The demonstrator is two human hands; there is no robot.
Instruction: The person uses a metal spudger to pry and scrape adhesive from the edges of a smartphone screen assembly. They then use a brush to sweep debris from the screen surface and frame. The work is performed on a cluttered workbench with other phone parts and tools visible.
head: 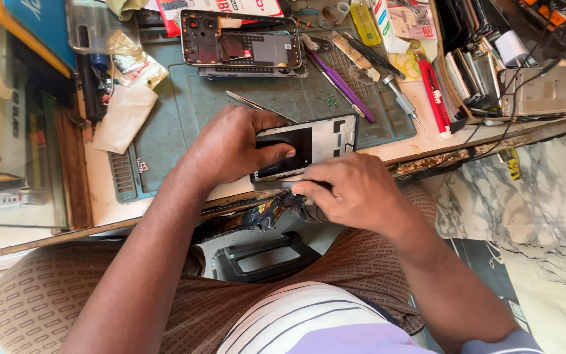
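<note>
White phone frame [325,141], frame centre: left hand [230,147] is pinning it, grip closed; right hand [355,193] is pinching its lower edge. Prying judged underway; steady leverage needed next.

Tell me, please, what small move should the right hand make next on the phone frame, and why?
Probably ease the right hand a little along the near edge of the phone frame. The left hand already pins the frame flat on the green mat, and the right fingertips sit right at that edge.
</note>
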